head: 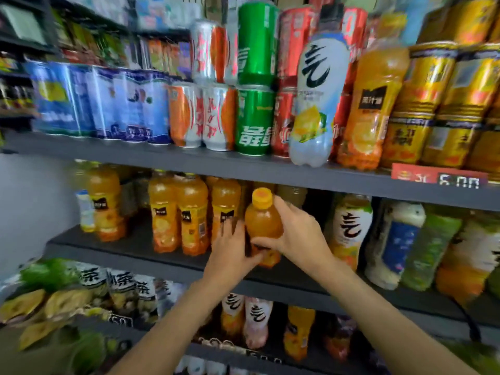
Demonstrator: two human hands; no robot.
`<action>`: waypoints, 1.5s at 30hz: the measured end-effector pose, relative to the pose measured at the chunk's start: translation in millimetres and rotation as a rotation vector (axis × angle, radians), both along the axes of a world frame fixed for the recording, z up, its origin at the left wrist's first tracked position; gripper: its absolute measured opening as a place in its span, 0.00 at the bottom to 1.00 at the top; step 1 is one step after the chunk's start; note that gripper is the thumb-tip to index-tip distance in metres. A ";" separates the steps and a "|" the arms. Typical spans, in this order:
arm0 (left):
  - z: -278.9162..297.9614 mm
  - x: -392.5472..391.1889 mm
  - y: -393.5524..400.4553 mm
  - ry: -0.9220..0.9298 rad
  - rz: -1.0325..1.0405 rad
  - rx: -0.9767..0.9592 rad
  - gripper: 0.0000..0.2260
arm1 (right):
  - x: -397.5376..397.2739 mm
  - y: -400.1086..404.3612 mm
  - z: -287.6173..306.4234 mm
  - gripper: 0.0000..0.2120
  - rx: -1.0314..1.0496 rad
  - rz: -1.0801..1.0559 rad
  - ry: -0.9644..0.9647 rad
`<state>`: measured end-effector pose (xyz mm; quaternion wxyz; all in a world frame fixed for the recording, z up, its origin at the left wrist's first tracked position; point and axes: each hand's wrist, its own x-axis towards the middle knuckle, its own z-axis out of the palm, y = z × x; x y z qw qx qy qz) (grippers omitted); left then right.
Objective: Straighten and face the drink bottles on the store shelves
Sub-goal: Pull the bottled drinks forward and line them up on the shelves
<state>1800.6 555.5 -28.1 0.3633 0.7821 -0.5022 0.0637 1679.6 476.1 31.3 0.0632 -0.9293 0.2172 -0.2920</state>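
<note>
Plastic orange juice bottle [263,226] with ribbed cap, right hand [300,236] curled around it, left hand [230,250] gripping its base.

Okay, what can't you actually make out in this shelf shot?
- Label of the orange juice bottle: head view, covered by the left hand and right hand that hold it.
- Price tag on the upper shelf edge: head view, digits smeared by motion blur.
- Blue cartons on the top shelf: head view, print blurred.
- Bottom shelf bottles: head view, partly behind the forearms.
</note>
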 end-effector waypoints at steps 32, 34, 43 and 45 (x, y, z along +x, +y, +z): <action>-39.8 54.8 -2.5 0.069 -0.002 0.159 0.30 | 121.5 -31.2 -84.4 0.31 0.621 -0.480 -0.158; -40.8 54.0 -3.0 0.060 0.015 0.150 0.29 | 123.8 -29.2 -83.4 0.31 0.648 -0.491 -0.155; -22.5 -9.8 -25.4 -0.195 -0.119 -0.420 0.12 | 14.3 -39.7 -49.3 0.14 0.672 -0.108 -0.129; 0.0 -42.4 -35.6 -0.221 -0.225 -0.548 0.12 | -35.4 -39.5 -22.5 0.07 0.534 -0.007 -0.135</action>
